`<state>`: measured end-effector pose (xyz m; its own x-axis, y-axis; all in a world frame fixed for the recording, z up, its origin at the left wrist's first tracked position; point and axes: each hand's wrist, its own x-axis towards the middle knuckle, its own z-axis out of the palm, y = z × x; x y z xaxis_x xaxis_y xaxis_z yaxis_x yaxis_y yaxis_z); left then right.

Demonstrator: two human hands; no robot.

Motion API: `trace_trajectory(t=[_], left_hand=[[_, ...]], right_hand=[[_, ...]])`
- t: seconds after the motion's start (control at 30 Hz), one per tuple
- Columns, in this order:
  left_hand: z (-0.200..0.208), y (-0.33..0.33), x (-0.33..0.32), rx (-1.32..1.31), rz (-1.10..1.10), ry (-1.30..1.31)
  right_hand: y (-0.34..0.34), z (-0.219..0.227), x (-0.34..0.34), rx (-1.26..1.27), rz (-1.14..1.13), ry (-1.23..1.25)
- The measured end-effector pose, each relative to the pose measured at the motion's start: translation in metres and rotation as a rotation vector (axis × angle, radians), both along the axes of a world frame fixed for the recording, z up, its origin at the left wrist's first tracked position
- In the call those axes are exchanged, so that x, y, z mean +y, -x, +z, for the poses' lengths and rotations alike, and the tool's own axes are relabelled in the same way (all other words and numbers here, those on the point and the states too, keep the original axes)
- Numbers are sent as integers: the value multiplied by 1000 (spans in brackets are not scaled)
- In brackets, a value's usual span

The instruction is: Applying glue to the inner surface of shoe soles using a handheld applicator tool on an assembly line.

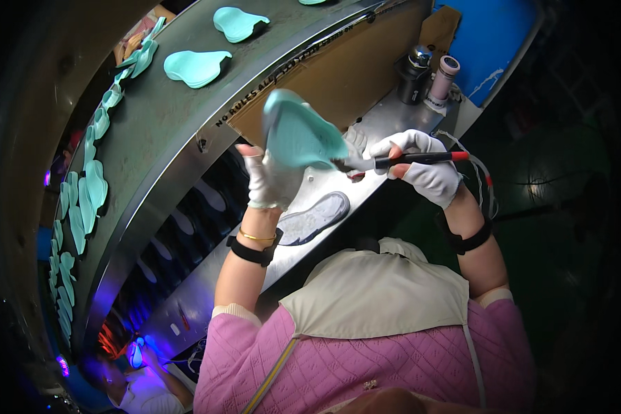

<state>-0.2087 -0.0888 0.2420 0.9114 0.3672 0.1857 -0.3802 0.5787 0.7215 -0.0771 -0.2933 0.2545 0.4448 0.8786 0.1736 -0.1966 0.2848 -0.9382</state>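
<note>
In my gloved left hand (272,181) is a teal shoe sole (303,134), tipped up above the bench. My left thumb stands out at its left side, and the other fingers are mostly hidden behind the piece. My right hand (424,165), in a white glove with bare fingertips, closes round a slim black-handled tool (410,160) with a red end. The tool's pale front part points left at the sole's lower right edge; whether it touches cannot be made out. Below the sole, a grey sole-shaped piece (314,219) with a dark rim lies on the bench.
Teal soles (196,67) lie on the curved dark conveyor (145,131), several crowded along its far side. Cardboard (372,69) lines its near edge. A black bottle (414,74) and a pink bottle (443,81) stand on the metal bench (255,286). Another person (148,386) works at lower left under violet light.
</note>
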Motion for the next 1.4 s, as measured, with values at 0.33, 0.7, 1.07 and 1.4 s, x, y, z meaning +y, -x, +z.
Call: trace_trajectory(t=[0.33,0.7,1.07,1.4], left_hand=[[-115,8,-32,119,-264,424],[-82,6,-85,150,-256,308],[-62,-5,-60,162,-236,437],[-50,-14,-50,250,45,445]], right_hand=[[16,-30,4,176,-274,85],[21,-47,12,-15,-442,92],[33,-31,26,-204,-330,139],[47,-33,21,-317,-349,156]])
